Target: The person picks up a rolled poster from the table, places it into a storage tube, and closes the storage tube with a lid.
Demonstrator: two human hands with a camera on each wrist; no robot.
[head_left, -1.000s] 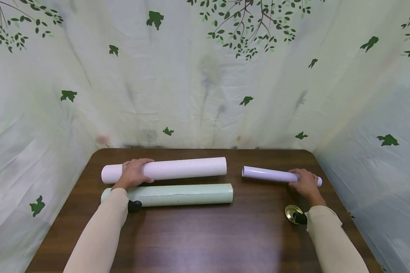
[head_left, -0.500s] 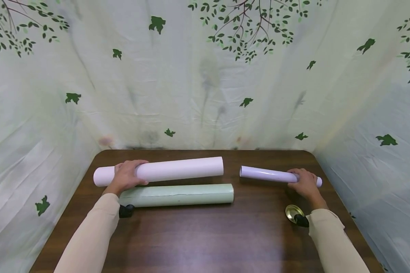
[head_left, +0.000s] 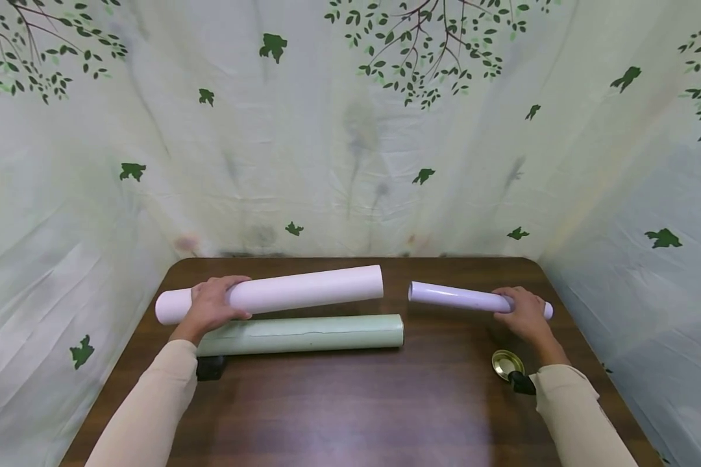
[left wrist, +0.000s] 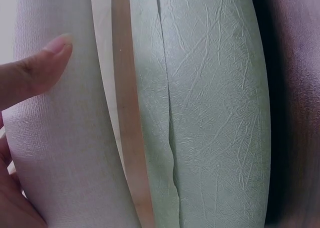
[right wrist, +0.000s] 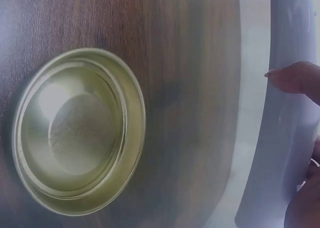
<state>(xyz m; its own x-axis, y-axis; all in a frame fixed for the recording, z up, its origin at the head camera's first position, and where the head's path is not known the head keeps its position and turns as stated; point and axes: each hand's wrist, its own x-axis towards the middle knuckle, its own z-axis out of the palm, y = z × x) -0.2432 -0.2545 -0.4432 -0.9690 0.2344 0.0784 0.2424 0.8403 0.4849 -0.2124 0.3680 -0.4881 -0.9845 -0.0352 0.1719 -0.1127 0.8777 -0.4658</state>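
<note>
No text, label, brand, number or sign could be read anywhere in the views. The pink roll (head_left: pixel 280 293), the green roll (head_left: pixel 309 333) and the thin lilac roll (head_left: pixel 455 297) bore no print. The gold lid (head_left: pixel 505 364) near the table's (head_left: pixel 350 415) right edge showed bare metal. The backdrop cloth (head_left: pixel 350 130) carried only leaf and branch motifs, no lettering.

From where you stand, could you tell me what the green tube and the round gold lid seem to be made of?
The green tube looks like card wrapped in matte, crinkle-textured paper: fine creases and a lengthwise seam show in the left wrist view. The round gold lid looks like thin pressed metal, glossy, with stamped concentric rings and a bright glare spot, though metallised plastic is possible.
</note>
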